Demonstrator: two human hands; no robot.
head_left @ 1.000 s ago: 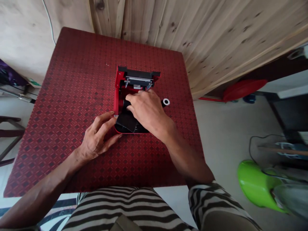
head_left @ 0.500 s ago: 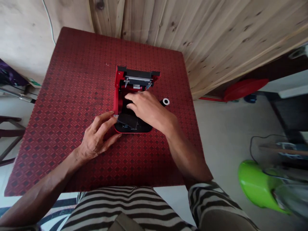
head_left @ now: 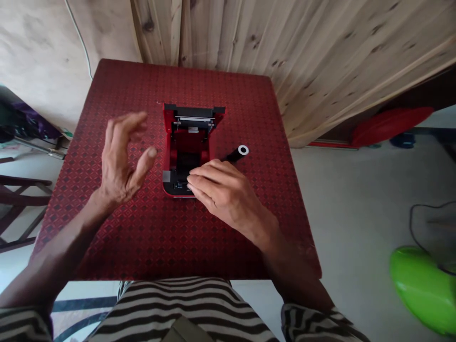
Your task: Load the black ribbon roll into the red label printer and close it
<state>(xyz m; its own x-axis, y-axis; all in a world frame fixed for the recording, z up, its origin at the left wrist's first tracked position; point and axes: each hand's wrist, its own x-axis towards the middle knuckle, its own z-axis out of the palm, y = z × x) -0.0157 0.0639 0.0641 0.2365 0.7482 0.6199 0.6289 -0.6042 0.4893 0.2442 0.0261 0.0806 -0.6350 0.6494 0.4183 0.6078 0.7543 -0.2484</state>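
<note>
A small red-and-black printer (head_left: 166, 164) stands on the table with its lid (head_left: 194, 112) raised, showing the dark hollow inside. Over its front right corner is my right hand (head_left: 226, 192), fingers drawn together and pointing left. Whatever lies between those fingertips is hidden. My left hand (head_left: 123, 159) hovers left of the printer, thumb and fingers apart, holding nothing. Just beyond my right hand lies a black roll with a white ring-shaped end (head_left: 242, 150), its near part covered by the hand.
A red patterned cloth (head_left: 135, 247) covers the table. Wooden planks (head_left: 249, 38) form the wall behind it. A dark wooden chair (head_left: 21, 199) is at the left, a bright green plastic object (head_left: 423, 285) on the floor at the right. A cable (head_left: 80, 38) hangs at the back left.
My left hand has let go of the printer's left edge and lifted up and left. My right hand has come out of the hollow toward the front. The black flap at the front no longer shows.
</note>
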